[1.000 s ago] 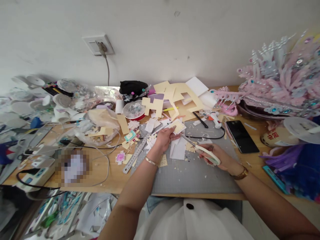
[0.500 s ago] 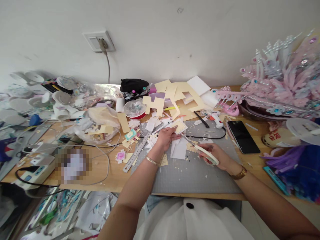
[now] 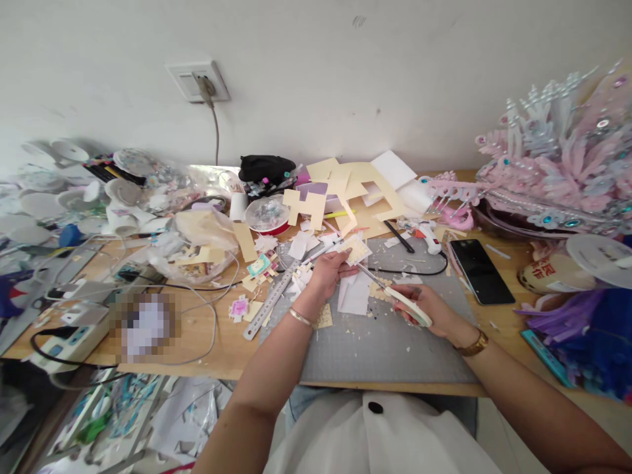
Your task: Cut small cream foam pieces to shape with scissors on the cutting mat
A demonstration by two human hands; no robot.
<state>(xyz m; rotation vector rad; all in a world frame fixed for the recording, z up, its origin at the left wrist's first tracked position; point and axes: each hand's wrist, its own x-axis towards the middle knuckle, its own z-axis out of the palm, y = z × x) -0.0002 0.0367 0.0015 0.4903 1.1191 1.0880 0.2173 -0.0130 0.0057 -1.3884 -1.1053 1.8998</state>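
Observation:
My left hand [image 3: 330,272] is closed on a small white card with a pale yellow piece [image 3: 356,251] on it, held above the grey cutting mat [image 3: 385,355]. In my right hand [image 3: 427,308] is a pair of scissors [image 3: 402,304] with cream handles. The blades point up and left, their tips at the lower edge of the card. Under the hands lie a folded white paper [image 3: 353,294] and a scalloped yellow cutout [image 3: 379,289]. A steel ruler [image 3: 270,304] rests slantwise beside my left forearm.
Yellow card offcuts [image 3: 306,207] pile up at the back. A glue gun [image 3: 430,238], a black pen [image 3: 399,236] and a phone [image 3: 480,271] lie to the right, near a lidded drink cup [image 3: 548,271] and a pink beaded headdress [image 3: 553,158]. Cords and a power strip [image 3: 74,329] occupy the left.
Both hands, the card and the scissors stay in almost the same place. The whole view has shifted very slightly.

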